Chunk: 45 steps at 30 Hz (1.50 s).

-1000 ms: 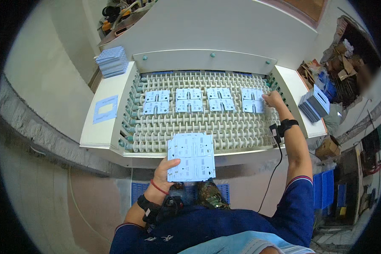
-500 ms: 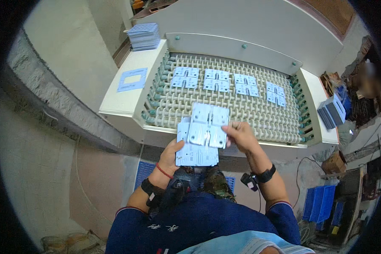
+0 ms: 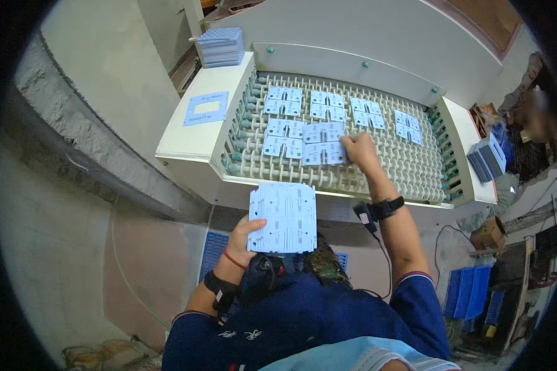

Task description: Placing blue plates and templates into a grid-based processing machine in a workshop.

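A stack (image 3: 283,216) of pale blue panels is held by the left hand (image 3: 240,235), in front of the near edge of the machine (image 3: 189,170). It is clasped at its left edge, with the thumb laid on top; the fingers beneath are hidden. A single panel (image 3: 323,145) is grasped at its right edge by the right hand (image 3: 361,152), over the near part of the rollers (image 3: 377,170). Whether its weight is borne by the rollers or by the hand cannot be told. Just to its left, a front panel (image 3: 284,137) is laid flat; whether the two are touching cannot be made out. Behind them, a back row (image 3: 327,113) of four panels is spread across the rollers, with gaps left between.

The left ledge (image 3: 185,142) is occupied by a pile (image 3: 221,48) at its far end and, nearer, by a flat blue frame (image 3: 195,118) with a rectangular opening. Beside the right ledge (image 3: 467,123), a slanted batch (image 3: 487,159) of flat pieces is seen. The left wrist is circled by a red bracelet (image 3: 236,259) and a black strap (image 3: 219,288), the right by a black band (image 3: 388,208). At the right, a carton (image 3: 487,234) and blue crates (image 3: 467,292) are seen, and a blue mat (image 3: 212,251) is partly covered by the person's body
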Motion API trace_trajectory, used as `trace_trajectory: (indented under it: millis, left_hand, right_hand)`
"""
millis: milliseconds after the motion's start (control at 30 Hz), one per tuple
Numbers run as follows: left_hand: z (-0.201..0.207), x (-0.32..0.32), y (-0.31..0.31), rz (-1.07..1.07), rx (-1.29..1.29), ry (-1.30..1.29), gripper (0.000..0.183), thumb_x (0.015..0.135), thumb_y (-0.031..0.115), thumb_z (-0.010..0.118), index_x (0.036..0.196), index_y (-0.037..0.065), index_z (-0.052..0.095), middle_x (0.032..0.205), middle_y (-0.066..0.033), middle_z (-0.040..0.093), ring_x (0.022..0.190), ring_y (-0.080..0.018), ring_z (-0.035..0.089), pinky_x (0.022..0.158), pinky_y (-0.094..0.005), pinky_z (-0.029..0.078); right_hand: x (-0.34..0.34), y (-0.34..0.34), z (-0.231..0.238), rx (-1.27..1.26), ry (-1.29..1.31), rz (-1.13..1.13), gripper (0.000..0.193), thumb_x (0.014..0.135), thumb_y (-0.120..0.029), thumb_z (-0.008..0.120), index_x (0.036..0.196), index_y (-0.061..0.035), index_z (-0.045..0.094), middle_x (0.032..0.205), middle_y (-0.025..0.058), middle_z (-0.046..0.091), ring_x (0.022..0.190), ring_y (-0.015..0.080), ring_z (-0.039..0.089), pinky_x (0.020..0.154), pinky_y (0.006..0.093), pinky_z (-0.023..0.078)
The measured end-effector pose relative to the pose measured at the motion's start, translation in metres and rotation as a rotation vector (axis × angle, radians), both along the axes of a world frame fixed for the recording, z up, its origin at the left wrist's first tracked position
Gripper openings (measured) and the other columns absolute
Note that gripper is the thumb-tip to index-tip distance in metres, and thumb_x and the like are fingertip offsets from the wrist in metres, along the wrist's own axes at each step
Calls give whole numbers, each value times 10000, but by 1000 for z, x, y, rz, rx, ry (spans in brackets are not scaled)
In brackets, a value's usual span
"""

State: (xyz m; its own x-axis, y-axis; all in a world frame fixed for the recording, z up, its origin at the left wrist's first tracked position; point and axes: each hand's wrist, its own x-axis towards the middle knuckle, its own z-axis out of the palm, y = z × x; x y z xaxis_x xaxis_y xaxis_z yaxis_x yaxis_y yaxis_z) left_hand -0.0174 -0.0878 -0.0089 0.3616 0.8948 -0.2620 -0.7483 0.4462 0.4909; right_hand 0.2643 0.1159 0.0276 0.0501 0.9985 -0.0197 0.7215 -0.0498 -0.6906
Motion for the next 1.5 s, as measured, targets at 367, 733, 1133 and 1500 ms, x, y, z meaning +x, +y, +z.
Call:
trace_trajectory:
  millis: [367,733,1133,1500]
  left_hand:
    - [10,49,59,35,116,55,471,797,106,602,1191,-81,423,1103,-158,556,972,-244,582,827,-344,489]
    - [4,54,47,-108,105,-70,581,731,142,550,1234,-98,385,1181,-215,510,1054,-320,540,912,-410,436]
    - [2,29,35,-20,78,-21,520,776,121,580,1224,-77,405,1147,-188,538,1033,-286,554,889,-386,447]
    - [26,-10,-12,2,178,10,563,806,160,602,1253,-78,355,1188,-191,508,1081,-280,522,907,-387,435]
  right_hand:
    - [4,-113,4,-207,597,163,282,797,-294,653,751,-16,659,594,19,590,521,89,549,468,237,438]
    - [177,-8,4,-41,289,-268,300,819,-211,616,681,56,616,543,71,560,406,125,505,364,255,390]
    - [271,-37,36,59,-12,-412,294,809,-231,611,694,38,637,528,61,552,422,115,488,400,273,376]
    - [-21,-73,4,-231,664,197,215,843,-167,585,744,20,625,534,12,532,436,81,483,405,205,362]
